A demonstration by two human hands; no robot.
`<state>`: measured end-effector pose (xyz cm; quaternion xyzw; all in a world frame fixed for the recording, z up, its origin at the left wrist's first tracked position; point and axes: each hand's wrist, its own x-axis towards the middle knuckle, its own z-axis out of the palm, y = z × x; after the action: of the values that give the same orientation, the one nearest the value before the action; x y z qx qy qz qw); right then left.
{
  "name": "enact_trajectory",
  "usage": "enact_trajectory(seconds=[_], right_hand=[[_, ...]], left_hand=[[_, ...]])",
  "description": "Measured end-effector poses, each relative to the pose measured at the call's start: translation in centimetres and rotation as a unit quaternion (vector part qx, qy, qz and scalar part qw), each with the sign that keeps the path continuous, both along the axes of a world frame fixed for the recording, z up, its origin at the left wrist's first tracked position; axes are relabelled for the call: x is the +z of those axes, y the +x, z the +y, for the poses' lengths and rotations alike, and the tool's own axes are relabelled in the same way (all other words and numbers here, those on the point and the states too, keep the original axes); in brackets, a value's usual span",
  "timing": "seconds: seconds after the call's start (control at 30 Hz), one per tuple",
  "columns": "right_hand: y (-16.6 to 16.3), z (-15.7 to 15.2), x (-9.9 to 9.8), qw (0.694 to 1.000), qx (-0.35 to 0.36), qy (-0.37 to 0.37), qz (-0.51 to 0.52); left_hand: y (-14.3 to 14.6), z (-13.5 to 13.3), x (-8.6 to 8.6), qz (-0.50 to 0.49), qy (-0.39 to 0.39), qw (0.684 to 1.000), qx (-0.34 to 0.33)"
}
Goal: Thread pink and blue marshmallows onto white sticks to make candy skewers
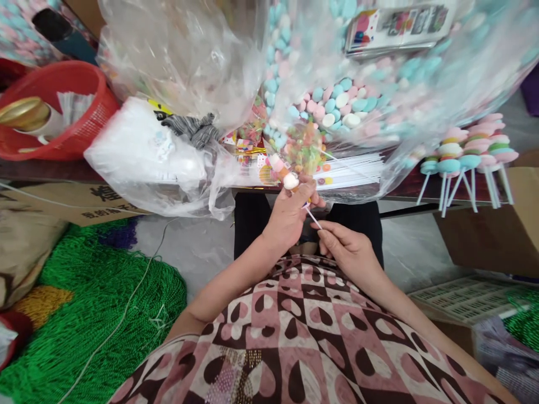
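Note:
My left hand is closed around soft candy pieces, pink and white, stacked at its fingertips just below the table edge. My right hand pinches the lower end of a thin white stick that runs up into the left hand's candies. Both hands sit close together over my lap. Behind them lie a small clear bag of mixed gummies and a big clear bag of pastel blue, pink and white candies.
Finished candy skewers lean at the table's right edge. White sticks lie on the table. A red basket stands at the left, beside crumpled plastic bags. Green netting covers the floor left; cardboard box right.

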<state>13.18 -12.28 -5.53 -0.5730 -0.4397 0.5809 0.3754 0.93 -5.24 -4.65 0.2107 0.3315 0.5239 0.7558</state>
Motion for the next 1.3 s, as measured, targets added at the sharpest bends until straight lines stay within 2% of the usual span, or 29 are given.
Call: enact_trajectory(seconds=[0.07, 0.13, 0.2, 0.3, 0.4, 0.5, 0.63, 0.87, 1.07, 1.17, 1.3], right_hand=[[-0.1, 0.0, 0.0, 1.0, -0.006, -0.002, 0.002], [-0.2, 0.1, -0.1, 0.998, -0.002, -0.031, 0.053], [-0.3, 0.3, -0.3, 0.994, -0.017, -0.044, 0.095], [-0.2, 0.6, -0.4, 0.991, -0.065, -0.025, 0.114], [-0.1, 0.8, -0.4, 0.989, -0.088, -0.014, 0.116], [-0.1, 0.6, -0.3, 0.99, -0.088, -0.018, 0.11], [-0.2, 0.3, -0.5, 0.991, -0.079, -0.025, 0.106], [-0.2, 0.2, -0.8, 0.994, -0.072, -0.018, 0.084], [-0.3, 0.3, -0.3, 0.996, -0.07, -0.015, 0.053], [-0.3, 0.3, -0.1, 0.997, -0.068, -0.013, 0.044], [-0.3, 0.2, -0.2, 0.997, -0.065, -0.01, 0.039]], left_hand=[[0.4, -0.4, -0.4, 0.023, -0.02, 0.999, -0.018], [0.6, -0.9, -0.8, 0.045, -0.042, 0.997, -0.054], [0.5, -1.3, -1.1, 0.054, -0.033, 0.995, -0.081], [-0.3, -1.3, -1.4, 0.088, 0.023, 0.994, -0.055], [-1.2, -1.0, -1.7, 0.205, 0.089, 0.975, -0.008], [-1.7, -1.0, -2.2, 0.333, 0.162, 0.929, 0.013], [-2.0, -0.9, -2.8, 0.438, 0.263, 0.858, 0.049], [-2.7, -0.3, -2.8, 0.537, 0.405, 0.733, 0.097], [-2.9, 0.0, -2.6, 0.626, 0.47, 0.609, 0.129], [-2.8, -0.1, -2.7, 0.647, 0.478, 0.581, 0.123], [-2.7, -0.2, -3.0, 0.652, 0.466, 0.585, 0.125]])
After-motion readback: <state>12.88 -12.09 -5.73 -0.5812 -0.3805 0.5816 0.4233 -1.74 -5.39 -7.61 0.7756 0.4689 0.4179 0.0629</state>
